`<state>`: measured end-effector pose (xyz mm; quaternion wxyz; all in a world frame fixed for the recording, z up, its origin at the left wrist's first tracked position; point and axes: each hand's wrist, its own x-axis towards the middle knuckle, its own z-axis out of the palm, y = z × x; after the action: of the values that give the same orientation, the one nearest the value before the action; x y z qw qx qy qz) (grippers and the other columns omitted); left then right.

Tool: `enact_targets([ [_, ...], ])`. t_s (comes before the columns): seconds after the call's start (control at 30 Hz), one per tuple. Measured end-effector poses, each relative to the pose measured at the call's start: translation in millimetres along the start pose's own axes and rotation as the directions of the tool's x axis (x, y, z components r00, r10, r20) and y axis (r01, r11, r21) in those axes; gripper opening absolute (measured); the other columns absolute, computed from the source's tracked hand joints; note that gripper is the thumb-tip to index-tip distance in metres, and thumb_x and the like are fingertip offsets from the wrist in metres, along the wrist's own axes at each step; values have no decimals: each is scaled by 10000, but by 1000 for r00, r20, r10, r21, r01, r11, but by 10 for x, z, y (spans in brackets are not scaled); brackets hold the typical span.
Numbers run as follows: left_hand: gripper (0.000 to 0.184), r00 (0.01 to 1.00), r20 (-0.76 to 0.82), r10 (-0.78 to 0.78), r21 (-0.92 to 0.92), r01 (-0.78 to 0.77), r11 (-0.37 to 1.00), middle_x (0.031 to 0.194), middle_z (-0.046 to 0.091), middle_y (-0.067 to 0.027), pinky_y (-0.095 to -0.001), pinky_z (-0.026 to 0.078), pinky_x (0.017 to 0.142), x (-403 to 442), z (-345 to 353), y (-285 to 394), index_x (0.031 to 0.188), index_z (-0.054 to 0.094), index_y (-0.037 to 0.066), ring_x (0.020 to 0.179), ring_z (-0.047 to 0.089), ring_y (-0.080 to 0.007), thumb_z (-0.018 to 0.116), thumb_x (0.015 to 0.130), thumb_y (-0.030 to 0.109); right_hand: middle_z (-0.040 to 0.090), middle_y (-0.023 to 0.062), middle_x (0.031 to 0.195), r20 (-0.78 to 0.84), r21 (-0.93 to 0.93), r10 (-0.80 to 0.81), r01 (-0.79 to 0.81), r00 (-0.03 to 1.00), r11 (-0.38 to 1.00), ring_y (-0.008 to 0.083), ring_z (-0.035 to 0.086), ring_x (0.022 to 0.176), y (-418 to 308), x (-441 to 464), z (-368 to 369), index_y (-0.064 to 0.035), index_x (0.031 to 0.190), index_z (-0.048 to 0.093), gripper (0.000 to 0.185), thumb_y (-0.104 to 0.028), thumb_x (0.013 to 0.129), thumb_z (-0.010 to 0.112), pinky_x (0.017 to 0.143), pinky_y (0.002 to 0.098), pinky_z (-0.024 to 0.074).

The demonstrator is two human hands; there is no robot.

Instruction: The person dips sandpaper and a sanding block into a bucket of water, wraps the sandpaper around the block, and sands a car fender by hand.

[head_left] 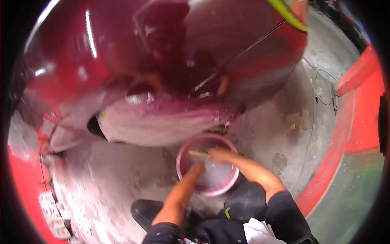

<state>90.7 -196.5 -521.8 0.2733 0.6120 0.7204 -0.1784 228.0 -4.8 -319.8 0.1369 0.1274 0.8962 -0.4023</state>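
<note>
A pink, round basin (179, 167) of cloudy water (217, 174) stands on the floor between my knees. My right hand (218, 155) is over the far part of the basin, its fingers closed on a thin yellowish strip (198, 153) that points left. Its exact kind does not show. My left hand (198, 168) reaches into the basin's left side, close below the strip. Motion blurs its fingers, so I cannot tell whether they hold anything. Just beyond the basin is the glossy dark red car body (162, 53), with a beige covering (158, 128) along its lower edge.
Yellow tape (287, 15) runs along the car's upper right edge. A hose or cable (313, 118) lies on the stained concrete floor (280, 134) at the right. A red and green painted border (345, 162) curves along the right side. White papers (53, 215) lie at the lower left.
</note>
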Motion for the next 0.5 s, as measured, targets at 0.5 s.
enact_targets([
  [0.5,333,922,201,330,-188,-295,937,1160,711,-227,-454,515,992,-444,-1592,449,1106,737,6,1101,679,-375,617,855,189,661,309,1205,126,-271,133,-95,983,958,450,647,1132,203,151,54,-64,1483,458,699,-160,808,610,978,533,508],
])
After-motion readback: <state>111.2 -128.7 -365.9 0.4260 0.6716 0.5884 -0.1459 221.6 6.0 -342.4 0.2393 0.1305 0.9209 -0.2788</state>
